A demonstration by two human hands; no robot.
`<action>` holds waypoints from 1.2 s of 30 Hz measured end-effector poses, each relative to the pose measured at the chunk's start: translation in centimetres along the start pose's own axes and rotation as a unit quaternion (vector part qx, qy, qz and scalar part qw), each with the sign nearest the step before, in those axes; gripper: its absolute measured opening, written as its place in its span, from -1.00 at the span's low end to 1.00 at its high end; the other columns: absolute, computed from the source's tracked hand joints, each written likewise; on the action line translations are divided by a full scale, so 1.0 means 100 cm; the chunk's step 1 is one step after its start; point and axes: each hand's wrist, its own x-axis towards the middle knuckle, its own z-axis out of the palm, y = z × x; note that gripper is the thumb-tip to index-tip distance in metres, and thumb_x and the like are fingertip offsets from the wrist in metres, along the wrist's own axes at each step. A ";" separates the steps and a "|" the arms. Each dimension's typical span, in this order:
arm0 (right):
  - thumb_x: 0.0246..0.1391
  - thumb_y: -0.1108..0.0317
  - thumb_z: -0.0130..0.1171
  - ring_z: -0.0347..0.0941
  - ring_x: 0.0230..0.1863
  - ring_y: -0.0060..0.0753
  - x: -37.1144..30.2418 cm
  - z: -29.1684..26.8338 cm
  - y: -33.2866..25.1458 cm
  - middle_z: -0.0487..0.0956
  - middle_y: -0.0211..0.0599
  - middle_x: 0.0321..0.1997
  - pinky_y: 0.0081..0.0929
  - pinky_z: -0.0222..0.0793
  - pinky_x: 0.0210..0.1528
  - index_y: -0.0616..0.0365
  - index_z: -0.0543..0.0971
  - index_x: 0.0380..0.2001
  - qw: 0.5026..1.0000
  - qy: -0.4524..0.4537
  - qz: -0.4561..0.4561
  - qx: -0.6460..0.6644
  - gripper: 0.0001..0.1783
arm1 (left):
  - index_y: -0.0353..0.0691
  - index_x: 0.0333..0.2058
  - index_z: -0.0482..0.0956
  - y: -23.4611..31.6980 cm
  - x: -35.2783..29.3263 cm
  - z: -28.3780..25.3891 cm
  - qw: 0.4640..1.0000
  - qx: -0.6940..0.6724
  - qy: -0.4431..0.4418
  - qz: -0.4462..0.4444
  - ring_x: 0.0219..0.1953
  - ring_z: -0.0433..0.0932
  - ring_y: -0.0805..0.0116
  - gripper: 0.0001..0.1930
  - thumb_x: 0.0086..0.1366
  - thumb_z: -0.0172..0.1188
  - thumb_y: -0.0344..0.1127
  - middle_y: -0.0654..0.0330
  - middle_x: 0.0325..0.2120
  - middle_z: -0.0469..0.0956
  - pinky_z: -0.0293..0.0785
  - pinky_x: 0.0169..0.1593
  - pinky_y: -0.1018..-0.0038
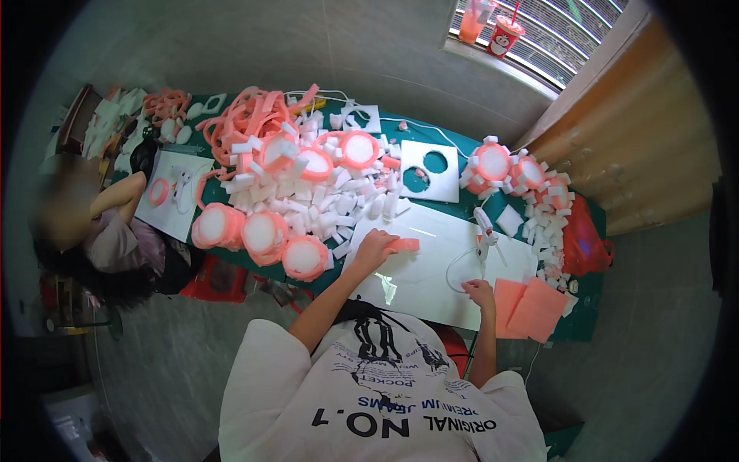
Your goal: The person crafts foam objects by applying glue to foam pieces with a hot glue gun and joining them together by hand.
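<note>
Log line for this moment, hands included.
left hand: holding pink foam piece; right hand: at white cable, grip unclear; glue gun: over white board

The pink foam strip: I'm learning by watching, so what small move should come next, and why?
Probably bring the right hand up to the white glue gun. The left hand has the pink foam strip in its grip over the white board, while the right hand is on the near side of the gun, by a white cord; whether it holds anything is too small to tell.
</note>
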 end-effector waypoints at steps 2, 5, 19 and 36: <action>-0.22 0.15 0.14 0.44 -0.58 -0.42 -0.018 0.004 -0.022 0.50 -0.20 -0.62 -0.52 0.36 -0.46 0.28 0.53 -0.47 0.995 -0.072 -0.001 0.071 -0.63 | -0.18 -0.28 0.49 0.001 0.003 0.003 1.000 -0.007 0.013 0.008 -0.29 0.32 0.17 -0.64 -0.15 0.20 -0.30 0.13 -0.46 0.43 0.27 -0.18 0.39; -0.16 0.22 0.11 0.37 -0.69 -0.57 -0.028 0.003 -0.081 0.47 -0.33 -0.72 -0.66 0.28 -0.59 0.28 0.52 -0.51 0.988 -0.030 -0.144 0.050 -0.72 | -0.18 -0.28 0.49 0.002 0.002 -0.001 1.000 0.007 0.001 0.000 -0.28 0.33 0.18 -0.65 -0.15 0.19 -0.29 0.13 -0.44 0.43 0.27 -0.18 0.38; -0.23 0.47 -0.04 0.33 -0.27 -0.03 0.007 0.131 -0.295 0.36 -0.03 -0.25 -0.24 0.28 -0.24 -0.05 0.25 -0.02 0.818 -0.127 -0.561 -0.010 -0.43 | -0.25 -0.24 0.38 -0.020 -0.009 0.026 0.980 -0.121 0.141 0.068 -0.28 0.38 0.29 -0.72 0.07 0.09 -0.29 0.10 -0.35 0.42 0.29 -0.24 0.40; -0.31 0.50 -0.03 0.26 -0.11 0.15 0.031 0.183 -0.326 0.18 0.15 -0.02 -0.17 0.24 -0.14 0.10 0.16 -0.01 0.871 -0.090 -0.478 -0.078 -0.36 | -0.24 -0.32 0.47 -0.008 -0.007 0.017 0.993 0.077 0.049 0.073 -0.30 0.40 0.34 -0.76 0.02 0.12 -0.27 0.19 -0.37 0.44 0.29 -0.23 0.44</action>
